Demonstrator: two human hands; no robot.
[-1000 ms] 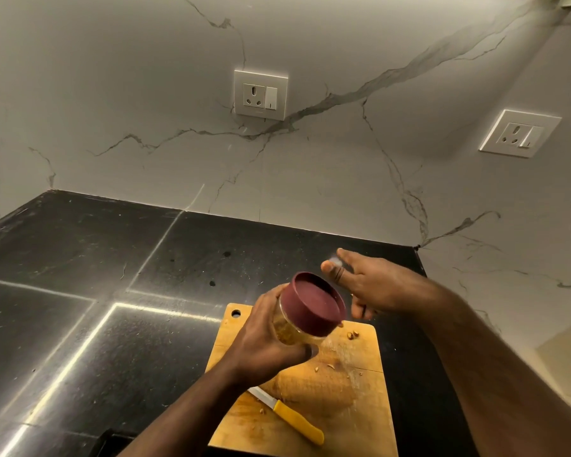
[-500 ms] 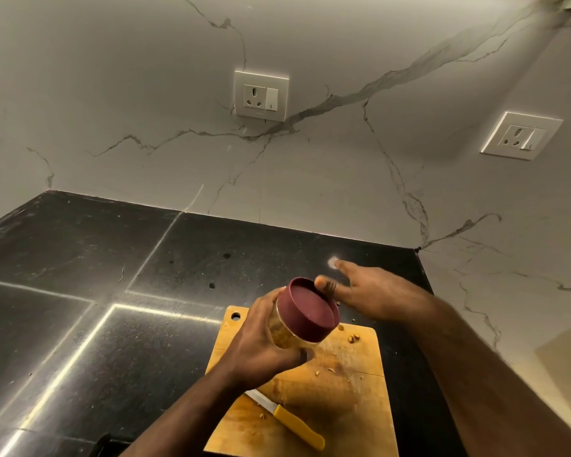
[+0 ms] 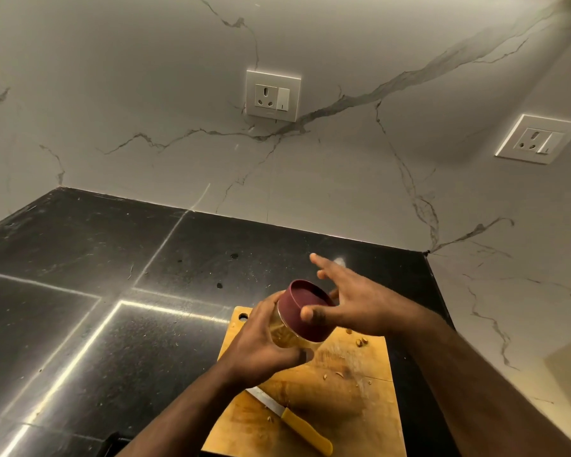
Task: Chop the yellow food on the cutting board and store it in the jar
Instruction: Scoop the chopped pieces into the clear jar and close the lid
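My left hand [image 3: 261,344] grips a glass jar [image 3: 285,336] with yellow chopped food inside and holds it tilted above the wooden cutting board [image 3: 353,407]. A maroon lid [image 3: 305,296] sits on the jar. My right hand [image 3: 360,305] straddles the lid, thumb on its near side and fingers at its far side, with the index finger sticking out straight. A few yellow scraps [image 3: 362,341] lie on the board. A yellow-handled knife [image 3: 305,432] lies on the board's near part, its blade partly under my left forearm.
The board lies on a black stone countertop [image 3: 112,291] in a corner of marble walls. Two wall sockets, one [image 3: 272,95] on the back wall and another [image 3: 538,140] on the right wall, sit well above the counter.
My right hand has moved from beside the jar onto the lid, its thumb now on the lid's side. My left hand has kept the jar tilted over the board.
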